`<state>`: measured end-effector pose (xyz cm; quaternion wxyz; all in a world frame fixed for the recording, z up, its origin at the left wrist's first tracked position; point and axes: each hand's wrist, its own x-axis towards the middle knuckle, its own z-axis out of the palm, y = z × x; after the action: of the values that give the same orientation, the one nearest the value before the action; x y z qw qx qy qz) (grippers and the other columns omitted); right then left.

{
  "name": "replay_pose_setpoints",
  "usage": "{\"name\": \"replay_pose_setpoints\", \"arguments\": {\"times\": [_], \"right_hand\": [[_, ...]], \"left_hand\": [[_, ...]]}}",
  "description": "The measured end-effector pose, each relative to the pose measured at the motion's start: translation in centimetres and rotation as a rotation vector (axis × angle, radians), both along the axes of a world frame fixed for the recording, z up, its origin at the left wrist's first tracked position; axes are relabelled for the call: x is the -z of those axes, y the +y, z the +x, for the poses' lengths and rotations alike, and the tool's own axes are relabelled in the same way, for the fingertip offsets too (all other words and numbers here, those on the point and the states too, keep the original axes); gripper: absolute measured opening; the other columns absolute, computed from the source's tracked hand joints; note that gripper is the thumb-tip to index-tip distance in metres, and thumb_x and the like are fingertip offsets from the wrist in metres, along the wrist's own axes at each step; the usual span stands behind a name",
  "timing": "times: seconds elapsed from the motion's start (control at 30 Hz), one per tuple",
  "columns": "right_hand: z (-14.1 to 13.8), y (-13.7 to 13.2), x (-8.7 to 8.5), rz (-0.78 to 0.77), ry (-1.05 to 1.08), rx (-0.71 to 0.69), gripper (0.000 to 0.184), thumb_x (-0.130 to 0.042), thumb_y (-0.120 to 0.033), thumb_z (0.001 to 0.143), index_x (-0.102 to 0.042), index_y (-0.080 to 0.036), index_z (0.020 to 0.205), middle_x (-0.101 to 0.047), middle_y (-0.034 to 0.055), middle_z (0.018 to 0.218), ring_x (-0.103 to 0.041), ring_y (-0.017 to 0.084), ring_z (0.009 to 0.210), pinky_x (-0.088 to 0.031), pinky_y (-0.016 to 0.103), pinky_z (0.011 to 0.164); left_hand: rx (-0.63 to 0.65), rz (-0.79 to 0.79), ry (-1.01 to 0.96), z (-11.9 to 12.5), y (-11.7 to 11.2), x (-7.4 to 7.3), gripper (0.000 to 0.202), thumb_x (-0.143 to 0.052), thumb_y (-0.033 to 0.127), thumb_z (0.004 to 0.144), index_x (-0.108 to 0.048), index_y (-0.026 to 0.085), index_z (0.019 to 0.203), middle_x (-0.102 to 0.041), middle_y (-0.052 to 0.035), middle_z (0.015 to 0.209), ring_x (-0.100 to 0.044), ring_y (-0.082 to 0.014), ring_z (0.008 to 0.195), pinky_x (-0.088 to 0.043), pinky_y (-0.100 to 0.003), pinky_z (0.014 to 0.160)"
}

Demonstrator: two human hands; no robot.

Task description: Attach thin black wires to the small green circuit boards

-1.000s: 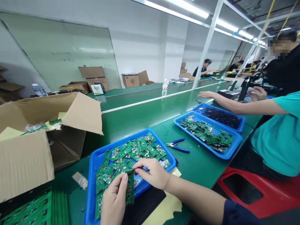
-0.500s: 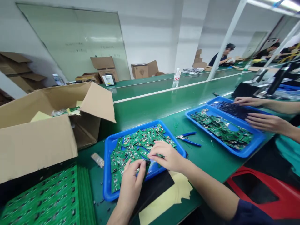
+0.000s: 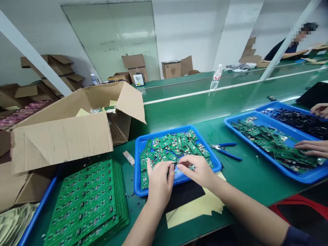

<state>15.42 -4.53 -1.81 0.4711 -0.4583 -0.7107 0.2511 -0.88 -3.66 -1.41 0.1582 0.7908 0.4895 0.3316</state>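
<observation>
My left hand (image 3: 161, 179) is closed, thumb and fingers pinching a small circuit board, of which only a dark edge (image 3: 175, 164) shows. My right hand (image 3: 197, 168) meets it from the right, its fingertips pressed together at that same edge; whatever else they grip is hidden. Both hands are over the near side of a blue tray (image 3: 137, 171) filled with small green circuit boards (image 3: 164, 145). Below the hands, a black sheet (image 3: 186, 196) lies on yellow paper (image 3: 194, 213).
Blue-handled cutters (image 3: 227, 150) lie right of the tray. At left are stacked green panels (image 3: 87, 201) and an open cardboard box (image 3: 64, 136). On the right, a co-worker's hands (image 3: 314, 147) are at another blue tray (image 3: 269, 164) of boards. A bottle (image 3: 216, 78) stands behind.
The view has swung left, so the scene sits further right. My hands have come together, fingertips meeting; the board in my left hand shows less than before.
</observation>
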Motion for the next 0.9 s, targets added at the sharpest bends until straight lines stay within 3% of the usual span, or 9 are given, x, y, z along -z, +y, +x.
{"name": "replay_pose_setpoints", "arguments": {"times": [0.1, 0.2, 0.33, 0.47, 0.6, 0.8, 0.9], "right_hand": [[-0.3, 0.3, 0.2, -0.152, 0.107, -0.005, 0.015, -0.052, -0.026, 0.081, -0.056, -0.018, 0.069, -0.061, 0.0008, 0.061, -0.058, 0.012, 0.054, -0.047, 0.022, 0.051], [-0.1, 0.7, 0.3, -0.318, 0.268, -0.027, 0.014, -0.055, -0.027, 0.078, -0.054, -0.018, 0.068, -0.060, 0.0002, 0.061, -0.059, 0.012, 0.054, -0.049, 0.023, 0.052], [0.2, 0.8, 0.4, -0.433, 0.438, -0.080, 0.013, -0.057, -0.029, 0.077, -0.052, -0.018, 0.072, -0.059, -0.0006, 0.063, -0.060, 0.013, 0.058, -0.051, 0.026, 0.058], [0.4, 0.6, 0.1, -0.354, 0.361, -0.092, 0.013, -0.057, -0.028, 0.078, -0.052, -0.018, 0.071, -0.055, -0.0016, 0.063, -0.053, 0.011, 0.056, -0.046, 0.024, 0.055], [0.3, 0.4, 0.0, -0.285, 0.342, -0.092, 0.012, -0.056, -0.027, 0.079, -0.053, -0.018, 0.072, -0.053, -0.0018, 0.064, -0.049, 0.010, 0.056, -0.042, 0.022, 0.053], [-0.1, 0.4, 0.6, -0.280, 0.404, -0.087, 0.013, -0.055, -0.030, 0.082, -0.052, -0.018, 0.075, -0.055, -0.0003, 0.067, -0.056, 0.012, 0.061, -0.046, 0.024, 0.058], [0.0, 0.5, 0.4, -0.121, 0.266, -0.098, 0.011, -0.054, -0.026, 0.083, -0.054, -0.018, 0.075, -0.058, 0.0023, 0.072, -0.056, 0.013, 0.064, -0.047, 0.025, 0.059]], "left_hand": [[0.068, -0.051, -0.019, 0.3, -0.1, -0.2, 0.025, -0.041, 0.027, 0.087, -0.066, 0.024, 0.090, -0.071, -0.0042, 0.086, -0.064, -0.0198, 0.082, -0.004, -0.057, 0.110], [0.126, -0.202, -0.070, 0.1, 0.1, -0.6, 0.026, -0.044, 0.031, 0.086, -0.068, 0.026, 0.096, -0.071, -0.0049, 0.094, -0.064, -0.0218, 0.090, -0.005, -0.059, 0.109], [0.187, -0.394, -0.127, -0.6, 0.4, -1.3, 0.027, -0.051, 0.035, 0.082, -0.067, 0.027, 0.102, -0.070, -0.0048, 0.104, -0.062, -0.0239, 0.098, -0.024, -0.055, 0.106], [0.186, -0.457, -0.200, -1.0, 0.8, -1.7, 0.030, -0.060, 0.035, 0.076, -0.066, 0.022, 0.102, -0.070, -0.0065, 0.102, -0.063, -0.0236, 0.097, -0.045, -0.040, 0.092], [0.159, -0.428, -0.243, -1.0, 0.9, -1.7, 0.024, -0.062, 0.035, 0.074, -0.068, 0.021, 0.092, -0.070, -0.0059, 0.096, -0.063, -0.0229, 0.094, -0.045, -0.038, 0.091], [0.112, -0.419, -0.309, -0.7, 0.8, -1.5, 0.024, -0.061, 0.035, 0.074, -0.068, 0.019, 0.091, -0.070, -0.0053, 0.093, -0.063, -0.0220, 0.090, -0.047, -0.035, 0.085], [0.099, -0.379, -0.292, -0.7, 0.8, -1.2, 0.023, -0.062, 0.034, 0.073, -0.067, 0.021, 0.090, -0.070, -0.0045, 0.092, -0.063, -0.0222, 0.089, -0.046, -0.037, 0.087]]}}
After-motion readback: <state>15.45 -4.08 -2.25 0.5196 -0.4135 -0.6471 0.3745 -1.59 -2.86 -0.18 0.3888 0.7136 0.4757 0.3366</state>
